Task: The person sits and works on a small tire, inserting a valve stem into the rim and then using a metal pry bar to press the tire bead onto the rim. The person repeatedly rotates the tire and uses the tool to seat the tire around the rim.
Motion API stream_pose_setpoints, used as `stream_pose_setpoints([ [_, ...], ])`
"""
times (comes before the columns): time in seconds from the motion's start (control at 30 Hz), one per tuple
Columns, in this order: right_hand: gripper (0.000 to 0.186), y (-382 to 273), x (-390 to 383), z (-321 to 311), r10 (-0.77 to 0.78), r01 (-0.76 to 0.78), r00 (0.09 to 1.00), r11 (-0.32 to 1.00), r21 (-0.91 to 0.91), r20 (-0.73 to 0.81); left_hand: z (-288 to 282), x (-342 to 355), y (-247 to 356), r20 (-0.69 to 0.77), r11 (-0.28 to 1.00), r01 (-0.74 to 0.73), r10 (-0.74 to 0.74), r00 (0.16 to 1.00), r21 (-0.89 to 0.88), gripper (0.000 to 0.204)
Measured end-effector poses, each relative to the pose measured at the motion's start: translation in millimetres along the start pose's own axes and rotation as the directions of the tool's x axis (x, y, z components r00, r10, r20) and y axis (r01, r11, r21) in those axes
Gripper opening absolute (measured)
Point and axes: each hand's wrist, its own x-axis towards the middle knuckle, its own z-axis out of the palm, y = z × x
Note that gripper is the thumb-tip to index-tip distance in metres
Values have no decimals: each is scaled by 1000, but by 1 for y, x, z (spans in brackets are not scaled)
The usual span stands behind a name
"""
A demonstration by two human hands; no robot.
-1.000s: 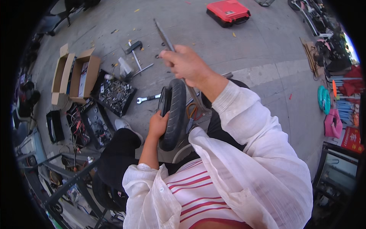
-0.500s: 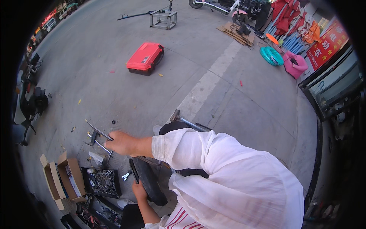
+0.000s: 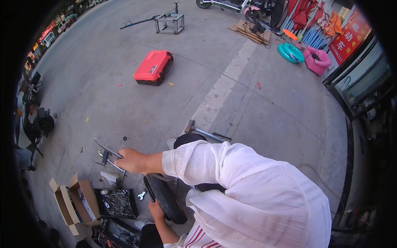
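Note:
My right hand (image 3: 131, 160) is closed around a slim metal pry bar (image 3: 108, 147), whose slightly bent tip points to the far left. The white-sleeved right arm stretches across from the right. Below it a black tire (image 3: 170, 203) stands near my knees, partly covered by that arm. My left hand (image 3: 156, 210) grips the tire at its left edge, beside a dark band that runs along the rim side. Just beyond the right hand, a T-handled metal tool (image 3: 111, 163) lies on the ground. An open-end wrench (image 3: 142, 195) rests left of the tire.
At lower left are a black tray (image 3: 116, 203) of small metal parts and an open cardboard box (image 3: 84, 201). A hammer (image 3: 202, 131) lies ahead of my knee. Farther off are a red case (image 3: 153, 67), a metal frame stand (image 3: 170, 24) and a parked scooter (image 3: 35, 122).
The view has shifted a little, so the ground things sit slightly differently. Both hands keep their grips; the right hand with the pry bar is at nearly the same place over the tire.

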Motion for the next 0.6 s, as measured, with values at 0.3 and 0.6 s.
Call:
stream_pose_setpoints([
  [0.3, 26, 5, 6, 2, -12, 12, 1000, 1000, -28, 0, -6, 1, -5, -24, 1000, -9, 9, 1000, 17, 29],
  [0.6, 52, -6, 2, 2, -19, 19, 1000, 980, 198, 0, -5, -1, -2, -8, 1000, 1, -1, 1000, -25, 26],
])
